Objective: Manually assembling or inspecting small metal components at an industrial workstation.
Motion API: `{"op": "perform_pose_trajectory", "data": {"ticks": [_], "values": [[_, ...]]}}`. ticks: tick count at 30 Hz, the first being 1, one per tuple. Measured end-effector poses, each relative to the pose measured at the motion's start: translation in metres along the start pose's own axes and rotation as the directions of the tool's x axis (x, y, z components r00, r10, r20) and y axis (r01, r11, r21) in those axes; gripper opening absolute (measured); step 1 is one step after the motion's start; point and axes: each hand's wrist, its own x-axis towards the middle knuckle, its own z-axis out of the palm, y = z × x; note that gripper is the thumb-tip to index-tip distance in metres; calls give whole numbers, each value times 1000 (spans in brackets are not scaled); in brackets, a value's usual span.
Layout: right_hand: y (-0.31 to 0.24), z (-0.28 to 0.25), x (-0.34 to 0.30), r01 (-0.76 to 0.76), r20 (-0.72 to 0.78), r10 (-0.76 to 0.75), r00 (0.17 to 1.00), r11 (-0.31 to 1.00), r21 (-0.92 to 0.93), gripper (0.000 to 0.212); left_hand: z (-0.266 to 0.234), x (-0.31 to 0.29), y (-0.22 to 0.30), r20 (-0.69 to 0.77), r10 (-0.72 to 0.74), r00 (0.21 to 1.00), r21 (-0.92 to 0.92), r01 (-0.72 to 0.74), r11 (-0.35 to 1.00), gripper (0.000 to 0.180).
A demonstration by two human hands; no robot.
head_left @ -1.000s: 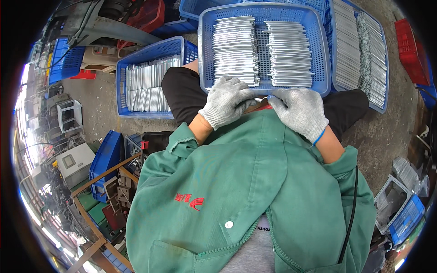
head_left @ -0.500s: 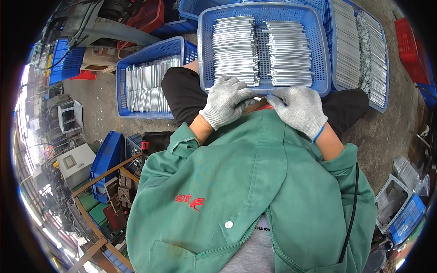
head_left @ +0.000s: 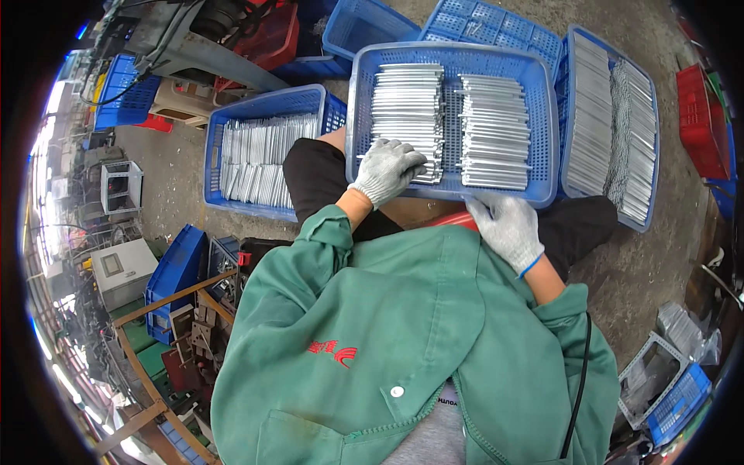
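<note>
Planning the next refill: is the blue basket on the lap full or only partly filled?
Partly filled. The blue basket holds two rows of metal strips, with bare mesh showing between and around them.

L hand on metal strips in blue basket.

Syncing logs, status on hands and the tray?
Left hand in tray, on left stack of metal strips. Right hand at near rim, grip unclear. Nothing in the way.
</note>
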Motion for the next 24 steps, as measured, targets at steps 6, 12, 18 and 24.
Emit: {"op": "perform_pose_trajectory", "data": {"ticks": [6, 12, 18, 24], "values": [[19, -2, -17, -36, 31, 33, 999, 996, 81, 29, 29, 17, -24, 200, -174, 964, 102, 156, 983, 24], [30, -5, -26, -77, 45, 73, 996, 993, 92, 30, 47, 40, -10, 116, -66, 991, 30, 63, 998, 26], [44, 14, -28, 7, -45, -1, 999, 990, 142, 22, 62, 62, -15, 309, 174, 935, 128, -222, 967, 28], [50, 13, -29, 8, -36, -1, 999, 983, 182, 24, 54, 81, 5, 458, 97, 884, 163, -190, 968, 30]]}}
